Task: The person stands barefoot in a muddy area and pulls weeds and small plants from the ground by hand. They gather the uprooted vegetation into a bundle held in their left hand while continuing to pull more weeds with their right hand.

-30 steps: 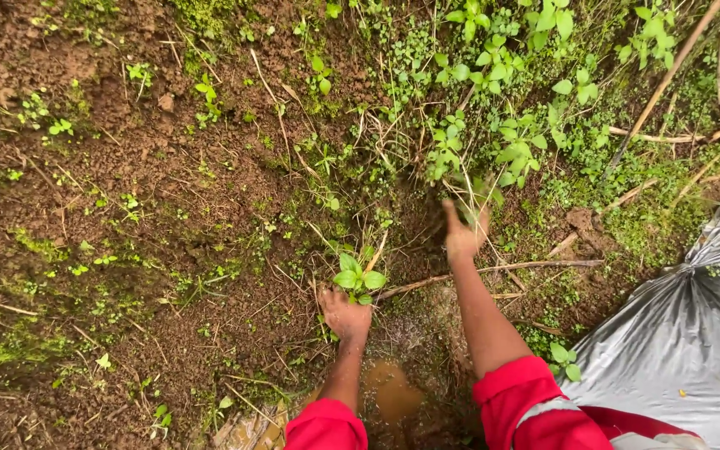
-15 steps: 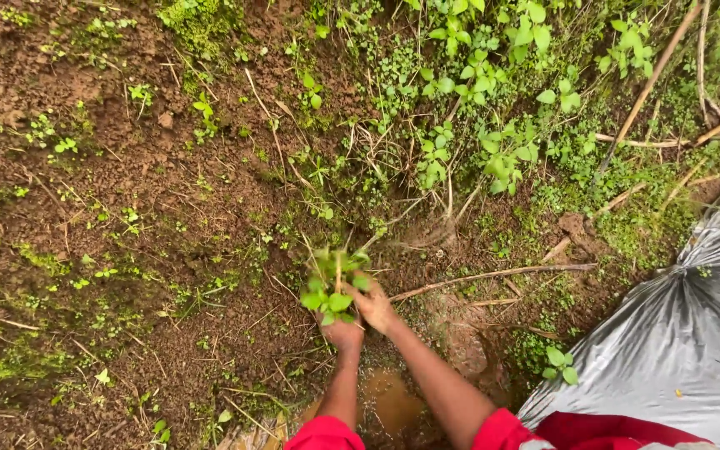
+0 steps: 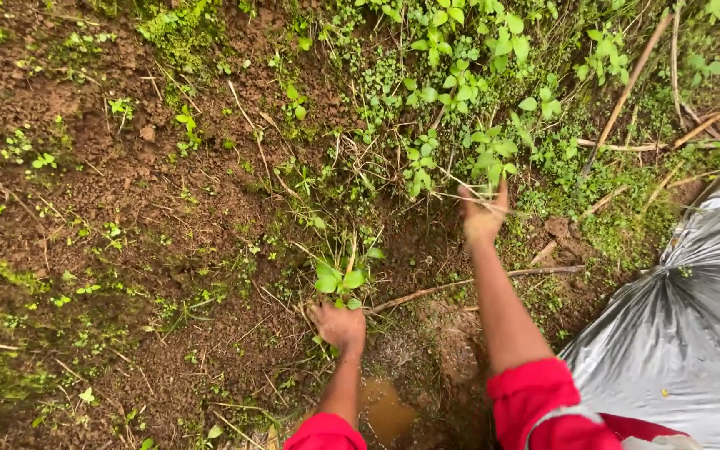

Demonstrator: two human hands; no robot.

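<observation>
Down on the bare brown soil (image 3: 85,208), the left hand (image 3: 339,325) is closed around the base of a small leafy weed (image 3: 339,279), its leaves standing just above the fist. Further up, the right hand (image 3: 483,215) closes on thin stems at the edge of the green plants (image 3: 460,83). A grey plastic sheet (image 3: 685,333) lies at the lower right corner, beside a long dry stick (image 3: 477,279).

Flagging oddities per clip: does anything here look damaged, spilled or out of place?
Two things. The grey plastic sheet at lower right has a small dark hole near its edge. A muddy brown puddle sits between the person's arms. The rest is bare soil and weeds.
</observation>
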